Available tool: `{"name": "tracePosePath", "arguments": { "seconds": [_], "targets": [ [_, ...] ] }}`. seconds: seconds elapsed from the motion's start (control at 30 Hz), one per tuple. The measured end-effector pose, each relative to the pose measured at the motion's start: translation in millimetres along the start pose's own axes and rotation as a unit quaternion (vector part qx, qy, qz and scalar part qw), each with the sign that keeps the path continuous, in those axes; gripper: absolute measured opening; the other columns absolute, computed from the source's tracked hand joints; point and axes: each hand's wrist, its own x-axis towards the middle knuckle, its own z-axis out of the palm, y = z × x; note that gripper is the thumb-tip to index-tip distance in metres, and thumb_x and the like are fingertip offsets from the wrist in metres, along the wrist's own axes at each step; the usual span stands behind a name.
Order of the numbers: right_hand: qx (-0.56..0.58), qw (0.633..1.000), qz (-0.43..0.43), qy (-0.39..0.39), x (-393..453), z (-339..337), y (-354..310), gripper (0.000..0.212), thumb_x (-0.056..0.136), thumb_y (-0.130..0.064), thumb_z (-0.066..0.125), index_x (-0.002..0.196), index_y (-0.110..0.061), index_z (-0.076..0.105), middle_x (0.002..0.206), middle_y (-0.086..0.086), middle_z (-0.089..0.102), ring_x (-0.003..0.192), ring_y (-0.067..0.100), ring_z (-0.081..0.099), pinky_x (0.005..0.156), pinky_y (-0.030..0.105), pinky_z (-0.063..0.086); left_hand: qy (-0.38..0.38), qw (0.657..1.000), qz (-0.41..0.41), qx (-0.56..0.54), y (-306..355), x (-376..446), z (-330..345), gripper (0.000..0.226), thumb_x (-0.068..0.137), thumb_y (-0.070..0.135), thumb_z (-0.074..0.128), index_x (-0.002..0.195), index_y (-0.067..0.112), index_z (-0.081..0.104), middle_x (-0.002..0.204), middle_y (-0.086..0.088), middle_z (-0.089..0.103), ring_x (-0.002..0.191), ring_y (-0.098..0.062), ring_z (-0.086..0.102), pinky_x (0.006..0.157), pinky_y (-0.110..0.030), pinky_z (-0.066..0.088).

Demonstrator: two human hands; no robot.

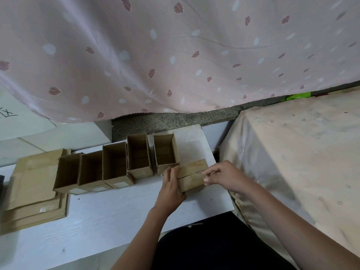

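Nearest sat dark trousers (214, 248), just off the near edge of the white table (109, 221). Two bare arms reached from there over the table's right end.

The left hand (171, 189) gripped the left end of a small brown box (191, 178), with its fingers curled round that end. The right hand (221, 176) pinched the top of the box at its right end, thumb and fingers pressed together.

The box lay on the table's right end, close to the right edge. Its long side ran left to right across the table, from one hand to the other. Its top flaps were folded shut, and the line where they met ran the same way.

A wide strip of white table top showed between the box and the near edge. On the right, only a thin strip of table lay past the box.

Five open boxes (116, 162) stood in a row further back on the table, mouths up. The last one stood just beside the small brown box. A pile of flat cardboard (33, 190) lay at the table's left end. A tan cloth (292, 152) covered something big off the right edge. Grey speckled floor (165, 119) showed past the far edge, and a pink sheet (175, 55) with leaves hung beyond it.
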Motion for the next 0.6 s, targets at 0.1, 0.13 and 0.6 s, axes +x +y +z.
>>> {"name": "tracePosePath", "arguments": {
  "seconds": [0.1, 0.13, 0.6],
  "targets": [
    [0.05, 0.998, 0.015, 0.024, 2, 9, -1, 0.016, 0.078, -0.002, 0.082, 0.085, -0.004, 0.068, 0.073, 0.012, 0.074, 0.072, 0.025, 0.076, 0.073, 0.029, 0.06, -0.026, 0.999, -0.024, 0.027, -3, -2, -2, 0.106, 0.078, 0.012, 0.075, 0.158, 0.026, 0.008, 0.157, 0.0, 0.01, 0.136, -0.032, 0.036, 0.092, -0.041, 0.055],
    [0.059, 0.997, 0.016, 0.039, 3, 12, -2, 0.019, 0.077, -0.001, 0.082, 0.082, -0.001, 0.064, 0.072, 0.015, 0.072, 0.068, 0.027, 0.075, 0.064, 0.028, 0.059, -0.031, 0.998, -0.026, 0.038, -3, -2, -2, 0.106, 0.078, 0.012, 0.074, 0.159, 0.026, 0.007, 0.158, 0.001, 0.008, 0.136, -0.033, 0.037, 0.091, -0.042, 0.055],
    [-0.099, 0.986, -0.049, 0.128, 9, 17, -10, 0.038, 0.073, -0.008, 0.085, 0.067, -0.011, 0.048, 0.07, -0.002, 0.05, 0.061, 0.01, 0.041, 0.059, 0.024, 0.036, -0.057, 0.993, -0.055, 0.092, -3, 1, -6, 0.093, 0.08, 0.012, 0.075, 0.153, 0.017, 0.018, 0.153, -0.004, 0.018, 0.135, -0.029, 0.038, 0.096, -0.04, 0.052]
  ]
}}
